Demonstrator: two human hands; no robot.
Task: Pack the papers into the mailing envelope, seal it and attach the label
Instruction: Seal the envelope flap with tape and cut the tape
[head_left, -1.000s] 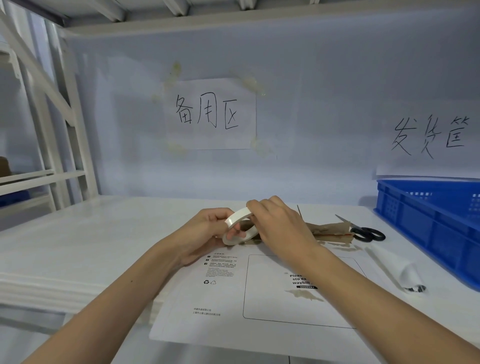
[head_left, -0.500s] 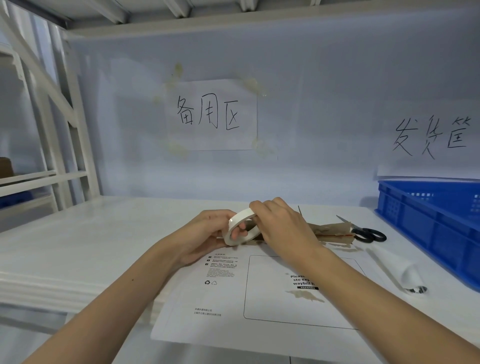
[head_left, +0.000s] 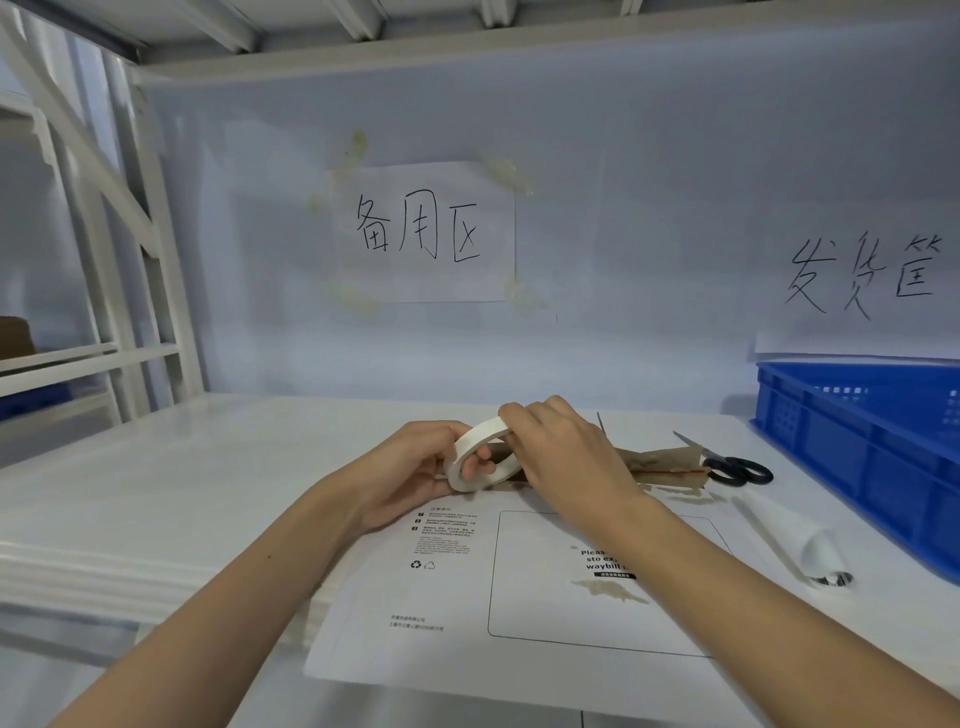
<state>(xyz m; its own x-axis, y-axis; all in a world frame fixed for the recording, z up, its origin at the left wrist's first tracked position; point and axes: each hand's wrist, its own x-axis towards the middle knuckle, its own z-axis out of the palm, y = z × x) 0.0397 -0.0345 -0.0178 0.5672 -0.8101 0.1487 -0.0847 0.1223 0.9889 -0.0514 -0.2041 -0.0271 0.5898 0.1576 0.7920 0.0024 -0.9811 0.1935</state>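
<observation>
tape roll (head_left: 483, 454): light and stiff (I'd say); held above the mailing envelope (head_left: 519, 597)
left hand (head_left: 410, 475): fingers hooked through its core
right hand (head_left: 566, 452): fingertips curled on its rim
envelope: flat on surface (head_left: 156, 499), bendy

White mailing envelope (head_left: 467, 623) lies flat on the desk (head_left: 156, 493), printed face up: small text block and recycling marks at its left, a rounded-corner waybill outline at its right with partly hidden black print and a torn brownish patch. Its far edge sits directly under the fingers (head_left: 511, 415); the near edge overhangs the desk front. Roll of white tape (head_left: 480, 454) is held above that far edge, tilted, left-hand fingers through its core and right-hand fingers on its upper rim.
</observation>
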